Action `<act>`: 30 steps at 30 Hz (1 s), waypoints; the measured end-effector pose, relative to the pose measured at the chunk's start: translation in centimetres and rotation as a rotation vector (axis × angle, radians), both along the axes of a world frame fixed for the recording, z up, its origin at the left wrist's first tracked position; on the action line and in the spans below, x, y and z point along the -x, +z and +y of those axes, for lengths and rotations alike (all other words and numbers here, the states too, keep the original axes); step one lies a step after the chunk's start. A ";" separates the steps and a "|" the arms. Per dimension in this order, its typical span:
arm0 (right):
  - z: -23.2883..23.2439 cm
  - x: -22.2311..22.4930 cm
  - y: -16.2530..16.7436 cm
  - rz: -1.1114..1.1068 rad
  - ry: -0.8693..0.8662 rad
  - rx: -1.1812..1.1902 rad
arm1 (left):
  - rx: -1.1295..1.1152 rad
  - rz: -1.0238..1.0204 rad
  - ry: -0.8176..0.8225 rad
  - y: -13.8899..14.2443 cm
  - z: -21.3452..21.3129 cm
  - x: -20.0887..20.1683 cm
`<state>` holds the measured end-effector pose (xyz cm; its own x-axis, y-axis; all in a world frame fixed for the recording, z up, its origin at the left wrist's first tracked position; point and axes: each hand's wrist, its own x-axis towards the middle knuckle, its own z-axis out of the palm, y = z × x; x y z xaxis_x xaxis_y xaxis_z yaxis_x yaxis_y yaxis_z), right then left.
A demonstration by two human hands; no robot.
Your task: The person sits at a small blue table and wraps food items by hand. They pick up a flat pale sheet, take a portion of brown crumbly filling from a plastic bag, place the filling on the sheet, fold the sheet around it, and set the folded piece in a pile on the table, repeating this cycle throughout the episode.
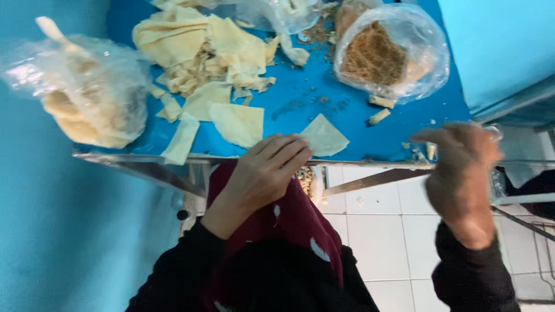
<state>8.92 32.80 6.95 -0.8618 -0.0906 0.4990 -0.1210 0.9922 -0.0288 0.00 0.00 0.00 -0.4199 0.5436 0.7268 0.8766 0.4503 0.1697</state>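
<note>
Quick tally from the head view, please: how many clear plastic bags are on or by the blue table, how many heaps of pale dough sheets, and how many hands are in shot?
Clear plastic bags: 3 – blurred bag at left, bag of brown filling, bag at top edge
Heaps of pale dough sheets: 1
Hands: 2 – left hand, right hand
Total: 6

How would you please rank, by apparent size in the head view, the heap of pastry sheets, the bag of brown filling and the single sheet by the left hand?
1. Heap of pastry sheets
2. Bag of brown filling
3. Single sheet
</note>
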 end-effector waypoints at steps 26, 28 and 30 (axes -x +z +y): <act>-9.1 -1.1 1.4 -0.102 0.268 -0.310 | -0.068 -0.024 0.050 -0.8 -2.1 -8.3; -7.2 0.1 3.0 -0.102 0.275 -0.182 | -0.077 -0.024 0.040 -0.4 -2.2 -8.8; -5.2 2.6 5.1 -0.054 0.386 -0.003 | -0.088 -0.033 0.038 0.2 -2.0 -9.3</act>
<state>6.35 27.57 12.10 -0.7888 -0.4151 0.4533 -0.4841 0.8740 -0.0421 9.34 -1.99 0.16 -0.4637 0.4618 0.7562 0.8525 0.4651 0.2387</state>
